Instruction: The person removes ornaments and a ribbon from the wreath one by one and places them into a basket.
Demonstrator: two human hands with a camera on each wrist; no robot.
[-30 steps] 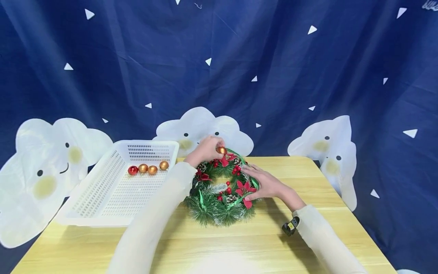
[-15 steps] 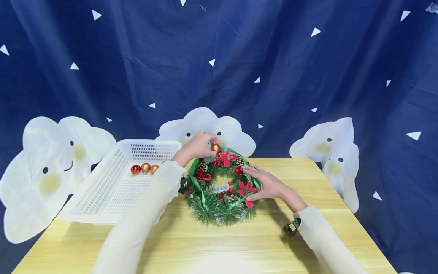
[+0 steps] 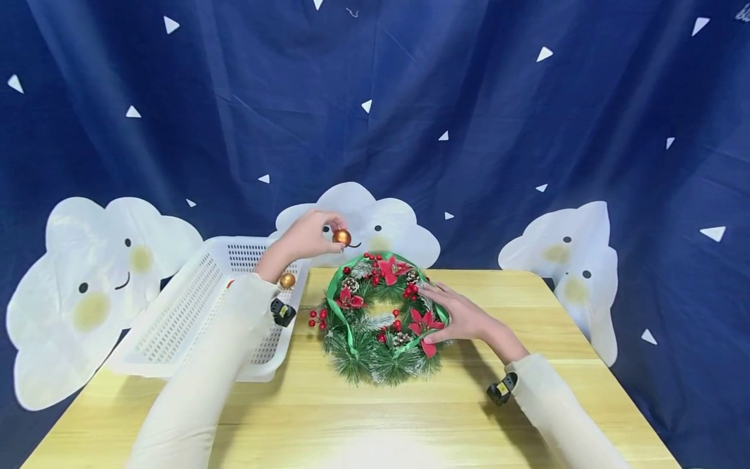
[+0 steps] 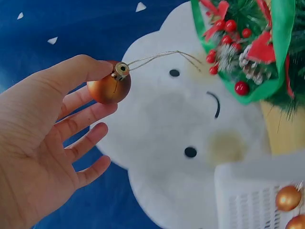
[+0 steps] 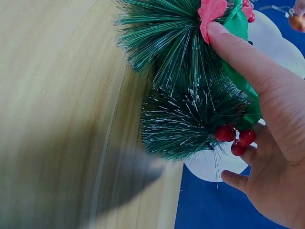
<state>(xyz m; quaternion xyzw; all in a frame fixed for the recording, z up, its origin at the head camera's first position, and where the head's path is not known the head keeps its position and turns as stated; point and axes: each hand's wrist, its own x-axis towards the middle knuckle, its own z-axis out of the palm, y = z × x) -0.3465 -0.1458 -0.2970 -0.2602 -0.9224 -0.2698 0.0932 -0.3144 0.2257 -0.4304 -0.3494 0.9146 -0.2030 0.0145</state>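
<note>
Tabletop [image 3: 328, 407] before you carries a wreath [image 3: 363, 355]; your right hand [image 3: 463, 317], fingers apart, touches its right side. Left of the wreath sits a basket [image 3: 170, 319]; off the wreath's far-left edge, your left hand [image 3: 307, 236] pinches a copper bauble [image 3: 342, 237] between its fingers.

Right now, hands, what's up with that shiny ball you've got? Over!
Left hand pinching gold ball, apart from wreath. Right hand resting on wreath's right side. No obstacle seen between ball and wreath.
</note>
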